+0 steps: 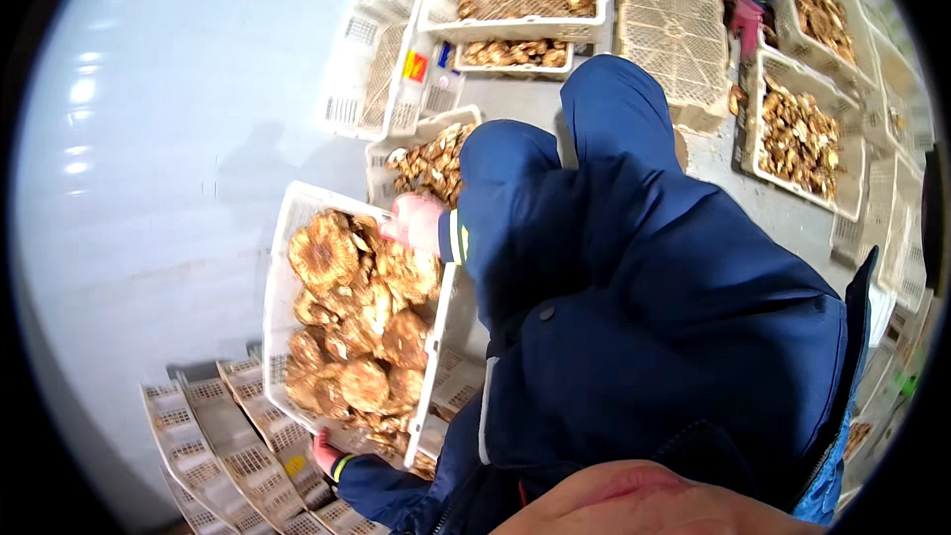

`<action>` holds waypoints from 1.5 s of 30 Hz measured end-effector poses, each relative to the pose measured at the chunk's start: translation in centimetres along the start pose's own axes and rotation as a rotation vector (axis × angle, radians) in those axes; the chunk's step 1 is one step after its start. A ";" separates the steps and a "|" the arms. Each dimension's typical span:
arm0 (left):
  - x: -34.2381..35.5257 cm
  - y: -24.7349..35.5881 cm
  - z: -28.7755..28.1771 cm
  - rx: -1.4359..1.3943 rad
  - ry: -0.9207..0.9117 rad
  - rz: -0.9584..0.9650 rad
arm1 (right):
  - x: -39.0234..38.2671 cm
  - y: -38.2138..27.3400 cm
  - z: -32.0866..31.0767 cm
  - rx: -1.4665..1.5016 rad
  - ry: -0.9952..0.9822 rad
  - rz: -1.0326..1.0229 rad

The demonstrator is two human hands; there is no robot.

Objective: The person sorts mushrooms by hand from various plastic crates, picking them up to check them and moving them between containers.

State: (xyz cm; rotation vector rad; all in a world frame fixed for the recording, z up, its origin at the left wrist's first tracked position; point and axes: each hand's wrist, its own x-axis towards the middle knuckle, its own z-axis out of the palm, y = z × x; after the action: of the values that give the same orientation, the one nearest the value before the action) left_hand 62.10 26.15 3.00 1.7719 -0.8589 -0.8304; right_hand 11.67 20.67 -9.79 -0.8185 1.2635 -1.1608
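A white plastic crate [273,287] full of large brown mushrooms [365,385] is held at my left side, between the pale wall and my body. My right hand [411,220], pink and apparently gloved, grips the rim at its far end. At the near end, my left hand [323,452] is closed on the crate's lower corner, its fingers partly hidden. Just beyond my right hand stands another crate of mushrooms [434,160], partly covered by my sleeve and knee.
Stacked white crates [223,426] stand at the near left. Ahead are more crates [515,15], some with mushrooms, and an upturned crate [674,40]. A co-worker's pink-gloved hand [748,22] is near mushroom crates [802,139] at the right. A pale wall [178,159] borders the left.
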 end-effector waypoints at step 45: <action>-12.3 -0.2 52.3 0.225 -1.590 -1.541 | -1.9 -18.9 -34.0 -0.798 0.992 0.100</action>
State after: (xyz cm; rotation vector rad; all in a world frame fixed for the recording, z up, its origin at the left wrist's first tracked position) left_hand 12.15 12.46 -11.22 1.4249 -0.1709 -3.4437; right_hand -25.21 21.98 2.86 -0.7138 2.6601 -0.9784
